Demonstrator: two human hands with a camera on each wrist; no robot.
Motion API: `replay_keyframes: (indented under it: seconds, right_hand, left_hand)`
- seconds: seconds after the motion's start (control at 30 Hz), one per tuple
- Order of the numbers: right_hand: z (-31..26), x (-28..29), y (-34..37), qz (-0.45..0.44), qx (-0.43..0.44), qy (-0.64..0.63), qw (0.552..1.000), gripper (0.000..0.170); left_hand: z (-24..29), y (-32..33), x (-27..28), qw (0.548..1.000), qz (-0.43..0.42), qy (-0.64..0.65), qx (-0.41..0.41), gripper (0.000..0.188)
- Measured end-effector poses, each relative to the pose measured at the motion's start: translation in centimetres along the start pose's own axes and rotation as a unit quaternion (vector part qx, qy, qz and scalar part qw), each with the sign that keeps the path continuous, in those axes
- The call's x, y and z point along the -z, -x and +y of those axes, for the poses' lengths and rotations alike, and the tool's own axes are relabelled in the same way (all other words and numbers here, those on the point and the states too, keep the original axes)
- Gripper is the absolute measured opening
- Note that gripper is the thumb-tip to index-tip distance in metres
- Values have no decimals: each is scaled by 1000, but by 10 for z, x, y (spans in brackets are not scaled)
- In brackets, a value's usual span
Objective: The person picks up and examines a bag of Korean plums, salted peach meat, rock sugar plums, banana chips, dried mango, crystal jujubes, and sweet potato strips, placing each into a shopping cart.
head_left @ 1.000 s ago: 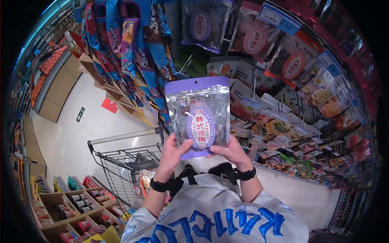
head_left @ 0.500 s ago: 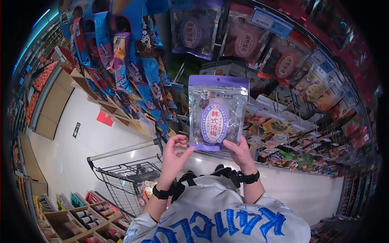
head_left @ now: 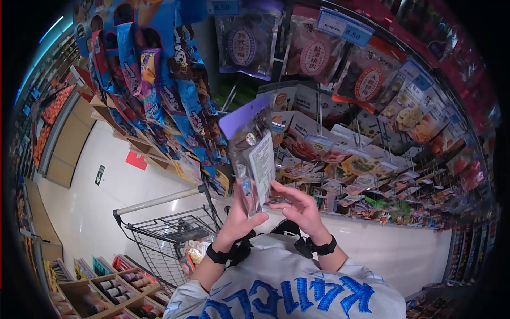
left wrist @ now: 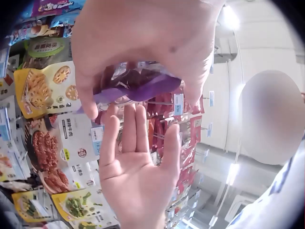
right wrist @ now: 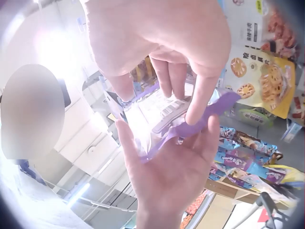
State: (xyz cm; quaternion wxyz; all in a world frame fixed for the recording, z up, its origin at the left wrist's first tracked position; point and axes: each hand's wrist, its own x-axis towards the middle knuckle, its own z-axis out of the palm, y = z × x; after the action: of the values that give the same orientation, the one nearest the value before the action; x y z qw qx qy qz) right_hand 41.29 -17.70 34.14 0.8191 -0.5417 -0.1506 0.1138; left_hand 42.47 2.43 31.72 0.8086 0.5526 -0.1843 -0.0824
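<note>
A clear bag of dried plums [head_left: 254, 154] with a purple top band is turned so that its white back label [head_left: 262, 165] shows. My left hand [head_left: 239, 219] grips the lower part of the bag at its left side. In the right wrist view, that left hand [right wrist: 171, 167] lies behind the bag's purple bottom edge [right wrist: 190, 125], thumb on one side and fingers on the other. My right hand [head_left: 302, 210] is at the lower right of the bag, its fingertips by the label. The left wrist view shows this right hand [left wrist: 136, 181] with fingers stretched out.
Ahead hang more plum bags [head_left: 248, 45] and other snack packs [head_left: 313, 56] under price tags [head_left: 345, 27]. Blue snack packets [head_left: 130, 69] hang at the left. A shopping cart [head_left: 159, 212] holding some packs stands at my left, near compartmented wooden shelves [head_left: 106, 274].
First my left hand came off the bag while the right held it. Since then the bag has turned from front to back and moved left, into my left hand's grip; the right has loosened.
</note>
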Motion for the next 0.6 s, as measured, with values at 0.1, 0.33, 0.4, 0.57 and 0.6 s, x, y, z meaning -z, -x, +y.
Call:
replay_keyframes:
  seconds: [0.1,0.33,0.4,0.57,0.6]
  right_hand:
    - [11,19,2,40,70,84,993,43]
    - [3,38,2,102,-34,20,994,42]
    - [11,39,6,21,-83,-113,990,45]
    - [7,37,2,35,-54,-126,990,42]
    - [9,41,3,35,-51,-94,994,41]
  left_hand:
    - [-10,10,11,989,-45,125,62,70]
    - [-14,11,10,961,-110,232,103,60]
    - [-14,13,9,968,-19,175,178,55]
    - [7,2,4,987,46,30,151,43]
    - [9,0,4,990,44,-34,129,40]
